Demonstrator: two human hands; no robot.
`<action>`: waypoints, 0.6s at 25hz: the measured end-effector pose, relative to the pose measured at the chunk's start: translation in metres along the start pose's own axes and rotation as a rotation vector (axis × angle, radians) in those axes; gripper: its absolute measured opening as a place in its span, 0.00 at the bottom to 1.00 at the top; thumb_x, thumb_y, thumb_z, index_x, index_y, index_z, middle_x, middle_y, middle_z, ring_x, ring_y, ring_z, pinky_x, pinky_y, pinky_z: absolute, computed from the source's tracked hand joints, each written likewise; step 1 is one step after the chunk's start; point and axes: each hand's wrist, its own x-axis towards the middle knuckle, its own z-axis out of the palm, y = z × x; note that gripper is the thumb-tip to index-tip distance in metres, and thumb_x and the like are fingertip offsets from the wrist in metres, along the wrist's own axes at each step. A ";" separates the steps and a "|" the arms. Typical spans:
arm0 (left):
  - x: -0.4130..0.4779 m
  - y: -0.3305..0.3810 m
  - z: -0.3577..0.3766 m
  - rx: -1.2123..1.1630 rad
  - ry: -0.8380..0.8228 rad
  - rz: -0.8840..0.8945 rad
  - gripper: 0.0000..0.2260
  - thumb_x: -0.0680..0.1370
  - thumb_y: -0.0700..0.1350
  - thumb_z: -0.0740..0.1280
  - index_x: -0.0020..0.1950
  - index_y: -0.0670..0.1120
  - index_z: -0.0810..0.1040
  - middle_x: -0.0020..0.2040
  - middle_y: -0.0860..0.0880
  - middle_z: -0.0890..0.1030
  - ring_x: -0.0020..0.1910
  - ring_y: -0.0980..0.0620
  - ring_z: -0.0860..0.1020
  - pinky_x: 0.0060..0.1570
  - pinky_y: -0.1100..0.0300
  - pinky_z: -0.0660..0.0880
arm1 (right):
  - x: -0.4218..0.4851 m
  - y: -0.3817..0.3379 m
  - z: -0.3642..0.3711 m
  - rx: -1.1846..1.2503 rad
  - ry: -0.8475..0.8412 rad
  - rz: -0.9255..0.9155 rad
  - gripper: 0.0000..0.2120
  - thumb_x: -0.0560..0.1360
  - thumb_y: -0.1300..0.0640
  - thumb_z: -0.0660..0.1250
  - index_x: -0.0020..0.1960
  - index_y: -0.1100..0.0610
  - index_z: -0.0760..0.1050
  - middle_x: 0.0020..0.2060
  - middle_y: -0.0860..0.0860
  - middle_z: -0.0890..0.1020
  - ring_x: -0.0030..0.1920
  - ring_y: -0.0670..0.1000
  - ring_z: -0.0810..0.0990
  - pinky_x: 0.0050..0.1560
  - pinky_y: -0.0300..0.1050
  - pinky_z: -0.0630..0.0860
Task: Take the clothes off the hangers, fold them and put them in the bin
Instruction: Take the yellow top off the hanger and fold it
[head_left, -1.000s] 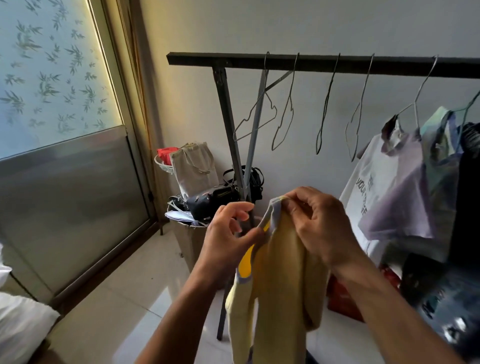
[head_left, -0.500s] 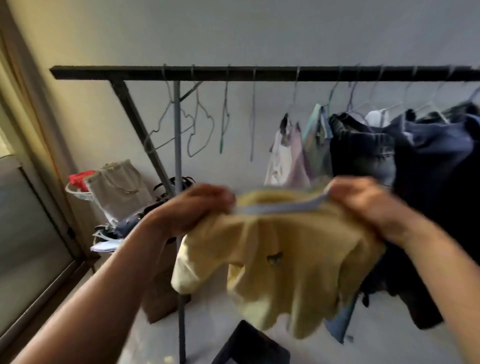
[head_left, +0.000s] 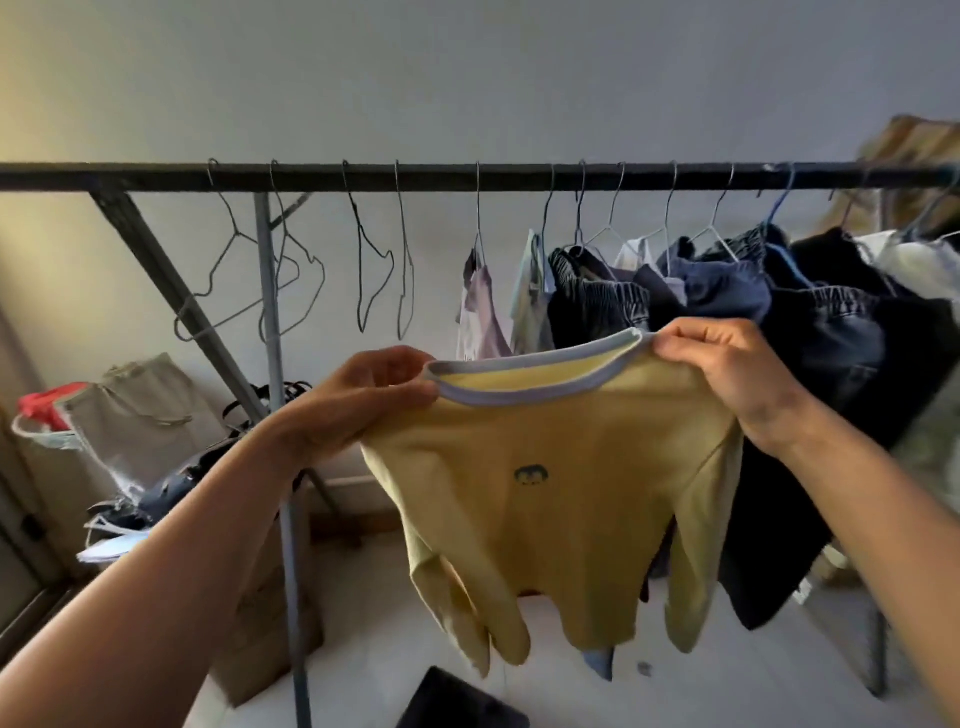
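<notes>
Once bunched, yellow shirt (head_left: 550, 499) spread between left hand (head_left: 363, 405), right hand (head_left: 727, 374)

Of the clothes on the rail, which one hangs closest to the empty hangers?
The pale lilac top, leftmost of the hung clothes, right beside the bare wire hangers; the dark garments all hang further right.

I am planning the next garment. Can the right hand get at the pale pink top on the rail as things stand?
Probably not yet: the right hand grips the yellow shirt together with the left hand. Nothing else seems to block the pale pink top hanging behind it.
</notes>
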 end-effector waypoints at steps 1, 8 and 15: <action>0.001 0.003 -0.001 -0.041 -0.017 -0.002 0.12 0.77 0.43 0.69 0.56 0.38 0.78 0.44 0.48 0.81 0.41 0.55 0.80 0.39 0.65 0.76 | 0.000 -0.002 -0.004 0.009 -0.003 0.003 0.11 0.77 0.61 0.65 0.37 0.54 0.82 0.31 0.52 0.80 0.32 0.50 0.77 0.37 0.44 0.73; 0.005 0.027 -0.006 -0.180 0.010 0.036 0.03 0.79 0.37 0.64 0.47 0.42 0.76 0.37 0.52 0.77 0.37 0.58 0.76 0.37 0.67 0.75 | -0.001 -0.023 -0.022 0.146 -0.143 0.039 0.08 0.75 0.59 0.66 0.39 0.55 0.81 0.34 0.51 0.82 0.34 0.47 0.80 0.38 0.38 0.77; 0.008 -0.005 0.015 0.240 0.101 -0.188 0.08 0.79 0.47 0.67 0.52 0.44 0.83 0.45 0.47 0.82 0.44 0.55 0.79 0.44 0.65 0.75 | -0.011 0.043 0.000 -0.155 -0.026 0.057 0.09 0.76 0.57 0.69 0.40 0.60 0.81 0.31 0.52 0.77 0.34 0.47 0.73 0.32 0.34 0.69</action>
